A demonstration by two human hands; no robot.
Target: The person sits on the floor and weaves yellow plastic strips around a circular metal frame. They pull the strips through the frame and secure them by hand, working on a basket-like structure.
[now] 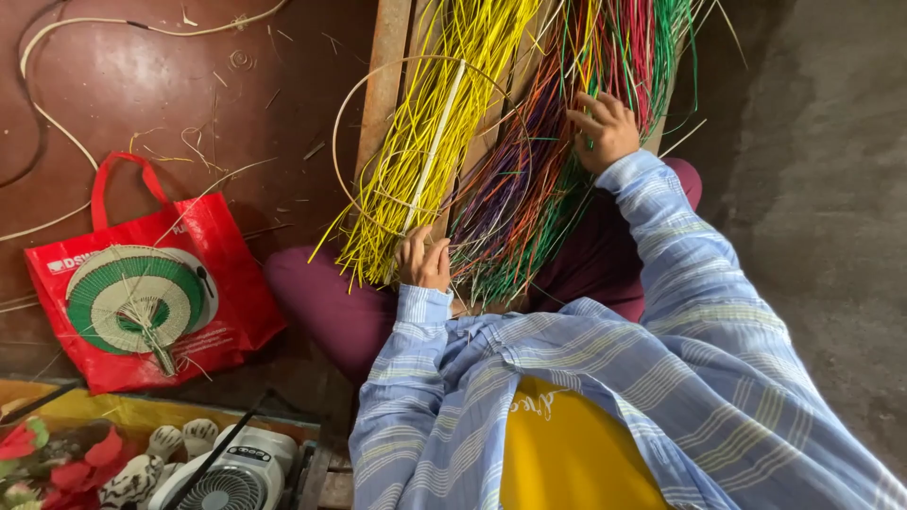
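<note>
**Two hands in a spread of coloured strands**

The left hand (424, 262) is curled at the lower end of the yellow strands (425, 142), fingers bent over them where they fan out above the lap; how many it pinches cannot be made out. The right hand (602, 129) reaches further up, fingers half-closed and buried among the mixed red, green and purple strands (529, 189), so whether it grips any or only parts them is unclear.

Both bundles lie side by side on a wooden frame (383, 85), whose top runs out of the picture along with the strand ends. A thin pale hoop (342, 123) curves across the yellow bundle, partly hidden beneath it.

The blue striped sleeves (680, 283) cover the wrists and block the view of the lap. To the left, a red bag (227, 283) lies on the dark floor with a green-and-cream woven fan (132, 297) on it. At the bottom edge, a small white fan (231, 477) is cut off.
</note>
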